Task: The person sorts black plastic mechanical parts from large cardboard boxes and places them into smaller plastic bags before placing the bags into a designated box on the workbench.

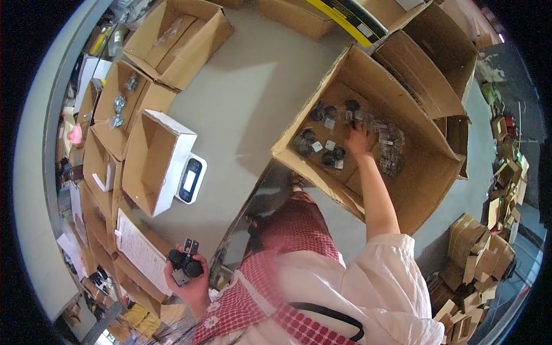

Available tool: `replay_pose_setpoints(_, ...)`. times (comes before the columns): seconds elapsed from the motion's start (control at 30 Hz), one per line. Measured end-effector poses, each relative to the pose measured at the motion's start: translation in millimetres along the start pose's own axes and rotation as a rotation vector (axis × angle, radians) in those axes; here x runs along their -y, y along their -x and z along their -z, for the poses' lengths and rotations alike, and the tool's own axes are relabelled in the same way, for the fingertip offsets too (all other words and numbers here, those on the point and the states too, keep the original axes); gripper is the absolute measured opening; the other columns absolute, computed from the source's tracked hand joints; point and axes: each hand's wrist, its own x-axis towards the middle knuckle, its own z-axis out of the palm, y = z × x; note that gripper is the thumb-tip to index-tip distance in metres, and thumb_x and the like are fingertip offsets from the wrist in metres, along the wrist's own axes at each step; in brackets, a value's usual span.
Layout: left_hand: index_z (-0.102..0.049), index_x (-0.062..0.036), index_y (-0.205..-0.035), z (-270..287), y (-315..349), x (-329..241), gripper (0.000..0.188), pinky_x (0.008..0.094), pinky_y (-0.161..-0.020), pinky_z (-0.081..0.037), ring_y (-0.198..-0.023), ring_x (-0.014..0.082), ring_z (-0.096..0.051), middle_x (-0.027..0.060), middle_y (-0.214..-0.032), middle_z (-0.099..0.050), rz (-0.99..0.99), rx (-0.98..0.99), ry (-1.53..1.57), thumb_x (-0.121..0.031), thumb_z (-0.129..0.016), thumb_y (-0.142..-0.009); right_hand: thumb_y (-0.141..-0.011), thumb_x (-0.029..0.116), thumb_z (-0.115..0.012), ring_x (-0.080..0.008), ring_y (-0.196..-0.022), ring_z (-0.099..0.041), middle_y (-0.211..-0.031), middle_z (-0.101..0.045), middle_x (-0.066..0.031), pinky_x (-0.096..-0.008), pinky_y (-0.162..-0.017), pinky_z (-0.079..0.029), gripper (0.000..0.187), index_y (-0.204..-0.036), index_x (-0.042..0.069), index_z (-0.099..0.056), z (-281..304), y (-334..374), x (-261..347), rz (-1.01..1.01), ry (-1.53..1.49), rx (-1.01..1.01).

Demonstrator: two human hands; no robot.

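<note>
My left hand [192, 290] is closed around several black round-ended parts [185, 265] with small metal plates, low on the left beside a paper sheet. My right arm reaches into a large cardboard box [422, 198]. Inside it, my right hand [359, 141] has its fingers stretched toward similar parts; a black one [352, 106] lies just past the fingertips. More black parts with pale tags [332, 155] are scattered left of this hand. Clear plastic-wrapped pieces [390, 149] lie in a heap to its right. Whether the fingertips touch anything is too small to tell.
A white scale [191, 179] stands beside an open white-sided box [154, 164] on the left. Open cartons [178, 43] line that side, one with bagged metal pieces [118, 106]. A written sheet [141, 250] lies near my left hand. More cartons [480, 247] are stacked at right.
</note>
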Motion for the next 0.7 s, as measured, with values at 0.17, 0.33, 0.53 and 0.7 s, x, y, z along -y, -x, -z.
replay_pose_setpoints(0.17, -0.062, -0.0057, -0.119, 11, 7, -3, 0.039, 0.0406, -0.087, -0.051, -0.1, 0.0263, -0.057, 0.0107, -0.113, -0.064, -0.022, -0.009, 0.01, -0.021, -0.07, -0.084, -0.085, 0.039, -0.067, -0.0413, -0.146, -0.021, -0.16, -0.024, -0.018, -0.0601, -0.117, -0.02, 0.06, -0.136, 0.01, -0.058, 19, 26, 44, -0.07, 0.282, 0.076)
replay_pose_setpoints(0.33, -0.062, -0.0057, -0.116, 11, 8, 2, 0.036, 0.0402, -0.086, -0.051, -0.098, 0.0261, -0.057, 0.0109, -0.113, -0.063, -0.019, -0.119, 0.118, -0.022, -0.069, -0.085, -0.085, 0.035, -0.065, -0.0401, -0.14, -0.032, -0.153, -0.034, -0.0215, -0.0554, -0.113, -0.029, 0.053, -0.13, 0.006, -0.062, -42, 29, 24, 0.409, 0.469, -0.034)
replay_pose_setpoints(0.53, -0.06, -0.0046, -0.113, 31, -1, -7, 0.037, 0.0412, -0.084, -0.051, -0.098, 0.0265, -0.056, 0.0108, -0.111, -0.062, 0.015, 0.02, 0.042, -0.024, -0.072, -0.084, -0.087, 0.023, -0.059, -0.0356, -0.106, -0.065, -0.111, -0.068, -0.0201, -0.0463, -0.087, -0.055, 0.038, -0.121, 0.006, -0.066, -57, -4, 20, 0.368, 0.447, 0.253)
replay_pose_setpoints(0.7, -0.06, -0.0038, -0.112, 39, 8, -5, 0.039, 0.0429, -0.083, -0.051, -0.097, 0.0286, -0.056, 0.0134, -0.109, -0.061, -0.031, -0.178, 0.154, -0.025, -0.074, -0.082, -0.092, 0.018, -0.053, -0.0338, -0.104, -0.066, -0.114, -0.068, -0.0155, -0.0483, -0.085, -0.054, 0.036, -0.125, 0.008, -0.063, -2, 14, 66, 0.395, 0.333, 0.129)
